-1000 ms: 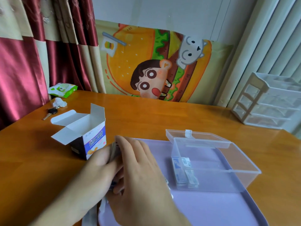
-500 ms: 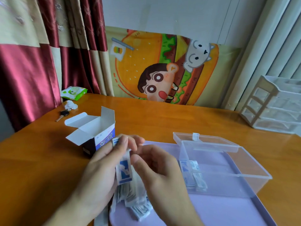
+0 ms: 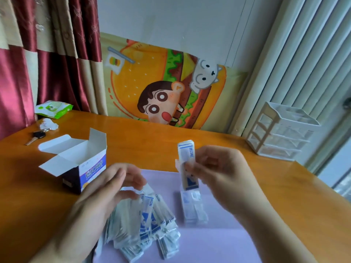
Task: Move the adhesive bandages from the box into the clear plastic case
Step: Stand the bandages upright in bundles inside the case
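The open bandage box (image 3: 91,168) stands on the table to the left, flaps up. A loose pile of wrapped adhesive bandages (image 3: 146,224) lies on the purple mat (image 3: 199,245). My left hand (image 3: 112,186) hovers just over the top of that pile with loosely curled fingers and holds nothing I can see. My right hand (image 3: 220,173) pinches one bandage (image 3: 187,164) upright above the clear plastic case. The case is mostly hidden behind that hand. A small stack of bandages (image 3: 193,207) inside it shows through its front wall.
A white plastic drawer unit (image 3: 281,131) stands at the back right. A key (image 3: 37,136), crumpled tissue (image 3: 48,124) and a green wipes pack (image 3: 53,109) lie at the far left. A cartoon poster leans on the wall behind the wooden table (image 3: 171,141).
The single bandage passed from my left hand to my right, which lifted it rightward over the case. My left hand dropped toward the pile. The camera tilted up.
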The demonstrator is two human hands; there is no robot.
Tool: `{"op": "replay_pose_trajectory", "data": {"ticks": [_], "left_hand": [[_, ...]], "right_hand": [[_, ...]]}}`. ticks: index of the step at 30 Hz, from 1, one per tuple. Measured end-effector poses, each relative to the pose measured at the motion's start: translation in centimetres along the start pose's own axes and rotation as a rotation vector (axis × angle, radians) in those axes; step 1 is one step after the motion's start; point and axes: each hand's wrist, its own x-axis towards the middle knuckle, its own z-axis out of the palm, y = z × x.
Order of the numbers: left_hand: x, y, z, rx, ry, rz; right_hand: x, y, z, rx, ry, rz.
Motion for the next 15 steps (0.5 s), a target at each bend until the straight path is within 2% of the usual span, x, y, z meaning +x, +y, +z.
{"op": "replay_pose_trajectory", "data": {"ticks": [3, 6, 8, 12, 15], "left_hand": [[-0.4, -0.1, -0.7, 0.117, -0.019, 0.023], [-0.6, -0.2, -1.0, 0.189, -0.077, 0.003], [-0.9, -0.2, -1.1, 0.22, -0.099, -0.035], [-1.2, 0.1, -0.9, 0.24, -0.124, -0.089], [-0.9, 0.1, -1.3, 0.238, -0.109, -0.109]], "right_hand": [[2.2, 2.8, -5.3, -0.446, -0.042, 0.173], [3.6, 6.3, -6.7, -0.784, -0.188, 0.403], [3.8, 7.8, -6.4, -0.904, -0.307, 0.472], [4.8, 10.1, -4.4, -0.972, -0.498, 0.606], [5.4, 11.5, -3.5, -1.097, -0.544, 0.648]]}}
